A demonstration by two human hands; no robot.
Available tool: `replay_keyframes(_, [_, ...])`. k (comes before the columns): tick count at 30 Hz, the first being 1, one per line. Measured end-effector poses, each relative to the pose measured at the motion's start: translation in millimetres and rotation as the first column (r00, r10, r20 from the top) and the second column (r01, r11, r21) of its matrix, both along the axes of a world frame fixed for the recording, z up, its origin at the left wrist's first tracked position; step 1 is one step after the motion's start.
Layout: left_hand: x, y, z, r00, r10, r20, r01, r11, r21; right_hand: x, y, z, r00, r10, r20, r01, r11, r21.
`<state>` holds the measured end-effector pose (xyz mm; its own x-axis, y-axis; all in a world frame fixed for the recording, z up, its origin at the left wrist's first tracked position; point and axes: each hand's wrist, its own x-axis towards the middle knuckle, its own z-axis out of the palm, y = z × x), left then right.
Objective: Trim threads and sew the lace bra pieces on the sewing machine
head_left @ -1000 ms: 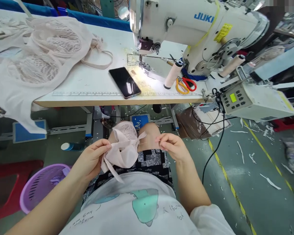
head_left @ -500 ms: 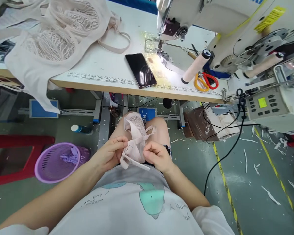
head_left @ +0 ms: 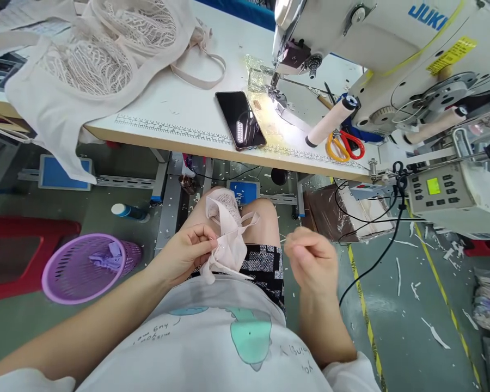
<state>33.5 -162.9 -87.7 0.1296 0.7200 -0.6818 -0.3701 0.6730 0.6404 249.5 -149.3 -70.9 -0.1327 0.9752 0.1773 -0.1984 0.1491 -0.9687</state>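
Left grip pinches pink garment; right grip apart.

The person wears a white short-sleeved T-shirt, filling the near middle of the view. Its front carries a teal print, a rounded blob with a small dark dot in it, and lines of thin dark handwritten-style lettering to its left and right. The white sleeve ends show at the near right and near left corners; both forearms are bare. Beyond the shirt hem lie shorts in a black-and-white blocky, pixel-like pattern, ending above the bare knees. No rings, watch or bracelet show on either hand.
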Motion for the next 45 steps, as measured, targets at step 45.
replay_keyframes(45, [19, 20, 32.5, 0.943, 0.237, 0.232, -0.208, 0.968, -0.142, -80, 11, -22.3, 0.999, 0.010, -0.033, -0.013, 0.996, -0.085])
